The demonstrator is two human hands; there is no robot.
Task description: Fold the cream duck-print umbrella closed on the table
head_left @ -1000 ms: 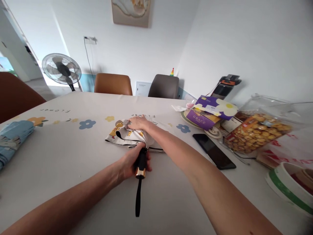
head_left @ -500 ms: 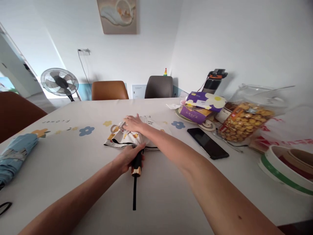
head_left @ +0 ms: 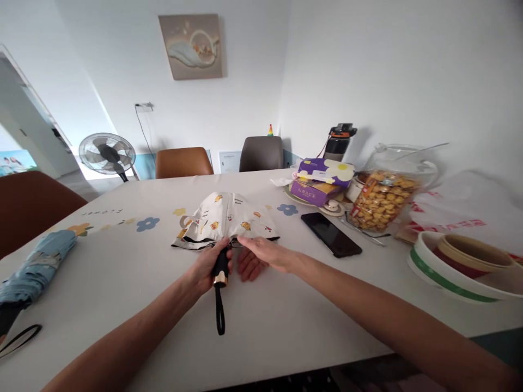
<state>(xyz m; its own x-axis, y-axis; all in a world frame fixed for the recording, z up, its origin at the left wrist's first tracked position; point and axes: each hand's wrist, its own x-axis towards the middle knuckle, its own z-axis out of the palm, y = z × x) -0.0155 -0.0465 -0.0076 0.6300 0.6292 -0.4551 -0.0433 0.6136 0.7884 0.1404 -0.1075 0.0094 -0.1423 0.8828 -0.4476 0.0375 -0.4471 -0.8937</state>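
Note:
A white umbrella point(head_left: 229, 218) with small printed figures and a dark edge lies on the table, its canopy loosely folded and pointing away from me. My left hand point(head_left: 208, 267) is wrapped round its black handle, which ends in a gold-coloured band and a hanging black strap. Just right of the handle, my right hand point(head_left: 259, 257) is at the canopy's near edge, fingers stretched and the palm partly turned up. I cannot tell whether its fingertips touch the cloth.
A folded blue umbrella point(head_left: 38, 267) lies at the left. On the right are a black phone point(head_left: 330, 234), a purple box point(head_left: 314, 190), a clear jar of snacks point(head_left: 384, 196), a dark bottle point(head_left: 338, 142) and tape rolls point(head_left: 453, 277). Chairs point(head_left: 183, 162) stand behind the table point(head_left: 163, 337).
My right hand has moved from on top of the canopy back toward me, beside the handle. The canopy now shows more fully. My left hand keeps its hold, and the view has shifted slightly.

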